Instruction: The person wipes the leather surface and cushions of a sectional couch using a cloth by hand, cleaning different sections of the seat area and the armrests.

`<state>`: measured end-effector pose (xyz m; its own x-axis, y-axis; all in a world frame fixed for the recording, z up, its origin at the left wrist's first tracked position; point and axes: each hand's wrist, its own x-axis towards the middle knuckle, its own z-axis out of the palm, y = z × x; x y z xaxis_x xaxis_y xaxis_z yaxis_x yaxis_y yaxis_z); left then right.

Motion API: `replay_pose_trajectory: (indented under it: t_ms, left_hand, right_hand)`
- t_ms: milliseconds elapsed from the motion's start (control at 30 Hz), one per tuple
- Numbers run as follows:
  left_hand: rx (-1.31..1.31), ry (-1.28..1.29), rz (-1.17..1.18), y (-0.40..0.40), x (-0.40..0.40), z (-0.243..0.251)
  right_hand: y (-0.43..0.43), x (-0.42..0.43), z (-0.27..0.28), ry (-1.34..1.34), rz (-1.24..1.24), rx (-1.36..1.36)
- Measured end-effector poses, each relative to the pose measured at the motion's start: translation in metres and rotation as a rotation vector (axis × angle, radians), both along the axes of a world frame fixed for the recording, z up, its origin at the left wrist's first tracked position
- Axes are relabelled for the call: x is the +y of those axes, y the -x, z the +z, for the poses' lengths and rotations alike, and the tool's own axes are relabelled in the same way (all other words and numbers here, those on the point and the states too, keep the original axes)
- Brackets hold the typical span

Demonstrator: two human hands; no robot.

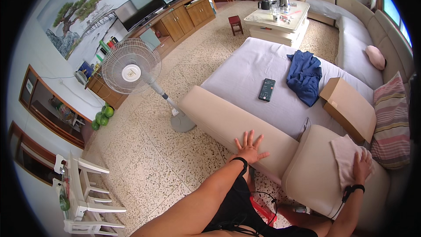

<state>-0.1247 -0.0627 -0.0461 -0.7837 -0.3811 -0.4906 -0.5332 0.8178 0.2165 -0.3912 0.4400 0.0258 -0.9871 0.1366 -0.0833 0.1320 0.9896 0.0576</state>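
Note:
My left hand point(250, 150) lies palm down with its fingers spread on the beige sofa armrest point(230, 118). It holds nothing, and a black band circles the wrist. To the right, my right hand point(362, 167) presses a pale pink cloth point(343, 161) against the rounded beige sofa back point(309, 168). Its fingers curve over the cloth, which bunches beneath them. Beyond the armrest, a smartphone point(266, 90) with a lit screen rests on the pale sofa cover point(230, 69). Dark blue clothing point(304, 77) lies crumpled beside an open cardboard box point(350, 108).
A standing fan point(131, 72) is left of the armrest. A striped cushion point(393, 121) leans at the right. Beneath me is a red plastic stool point(263, 210), with a black cable point(275, 200) hanging near it. Farther off stand a low table point(253, 18) and a small red stool point(235, 23).

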Motion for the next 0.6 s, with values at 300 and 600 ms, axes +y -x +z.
replay_pose_trajectory:
  t_ms: [300, 600]
  left_hand:
    - [0.027, -0.005, 0.026, -0.001, 0.005, 0.018]
    - [0.047, 0.016, 0.032, -0.003, 0.005, 0.012]
  right_hand:
    - [-0.069, 0.085, 0.022, -0.132, -0.219, 0.019]
    - [-0.163, 0.067, -0.008, -0.269, -0.247, 0.125]
